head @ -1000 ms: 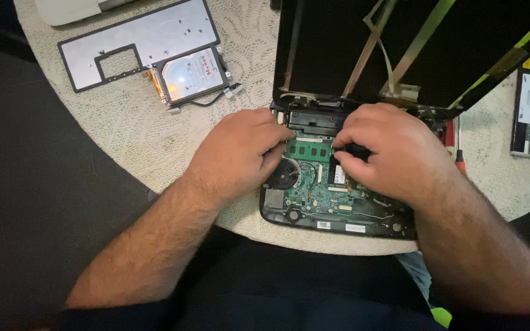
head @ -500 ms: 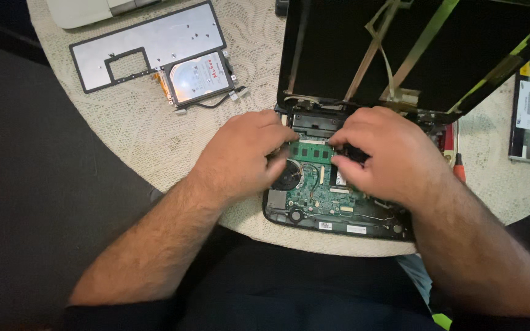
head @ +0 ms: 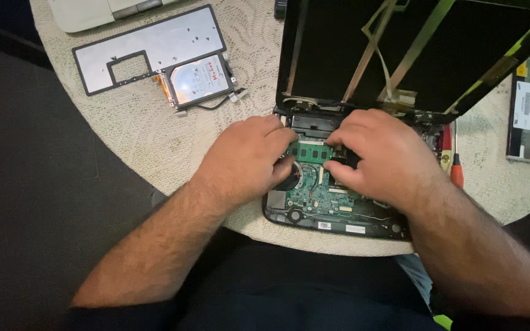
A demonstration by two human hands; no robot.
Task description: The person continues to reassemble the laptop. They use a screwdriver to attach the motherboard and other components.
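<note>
My left hand point(head: 249, 156) lies palm down on the opened laptop base point(head: 332, 211), fingers curled and close together, their tips at the left end of the green memory module point(head: 311, 151); whether they actually pinch it I cannot tell, since the knuckles hide the tips. My right hand point(head: 384, 156) rests just beside it on the right, fingers bent downward onto the right end of the same module and the black part next to it, thumb tucked below. The module sits flat in its slot near the hinge edge of the base, between my two hands. Below it the green circuit board point(head: 320, 193) lies bare inside the black shell, with a round fan partly under my left hand. The dark lid point(head: 412, 49) stands open behind. On the surface point(head: 136, 135) to the left lie a grey cover plate point(head: 154, 49) and a silver hard drive point(head: 199, 79), touching each other. A red-handled screwdriver point(head: 456, 175) lies right of the base.
</note>
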